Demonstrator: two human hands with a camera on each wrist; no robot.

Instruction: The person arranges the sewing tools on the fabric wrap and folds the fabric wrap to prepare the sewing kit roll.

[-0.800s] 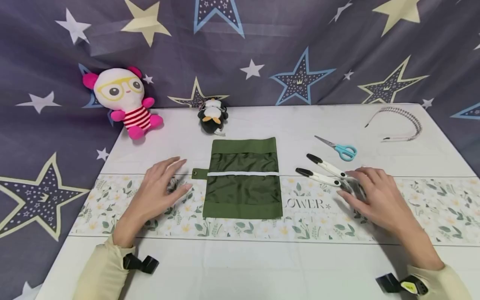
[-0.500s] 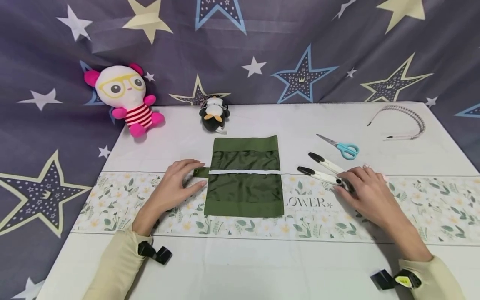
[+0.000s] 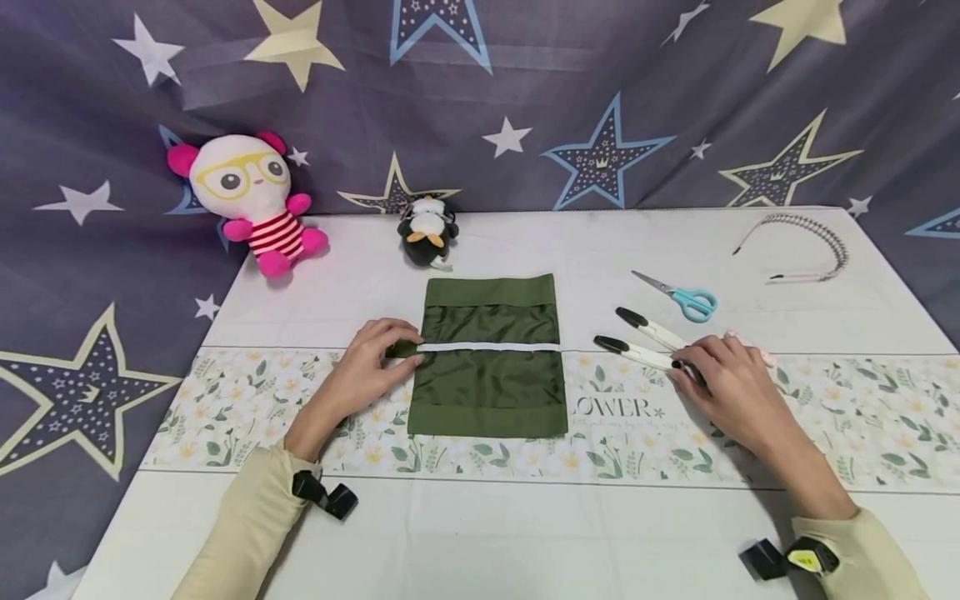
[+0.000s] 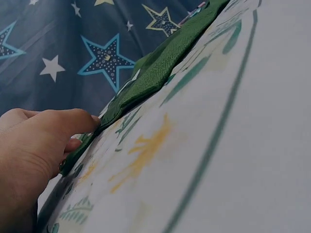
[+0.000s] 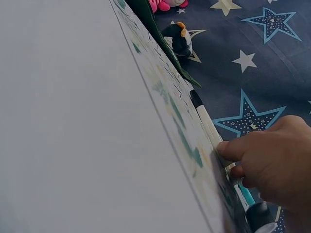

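**Gripping a Green Fabric Pouch (image 3: 487,382) at Left, Touching Markers at Right**

Laid flat at the middle of the white table (image 3: 480,533), partly over the floral strip (image 3: 862,417), with a white band (image 3: 487,347) running across from left to right. Holding the pouch by the narrow green tab (image 3: 399,351) at its left edge with the left hand (image 3: 363,369), with fingers curled on the far side and thumb on the near side.

Touching the right end of a near black-capped white marker (image 3: 637,352) with the right hand (image 3: 731,396); cannot tell whether pinching it or merely resting there. Just beyond, slanting much the same way, a far black-capped white marker (image 3: 658,332). Partly hidden beyond the right hand, something small and pink (image 3: 768,358), too covered to identify.

Farther off, at right, a pair of blue-handled scissors (image 3: 693,303), with blades toward the far left. Near the far right corner, a thin curved headband (image 3: 830,240). At the far edge, left of centre, a plush penguin (image 3: 426,235); at the far left, a pink-eared plush panda (image 3: 247,187) in yellow glasses and red stripes. Behind everything, a dark star-patterned curtain (image 3: 450,108).
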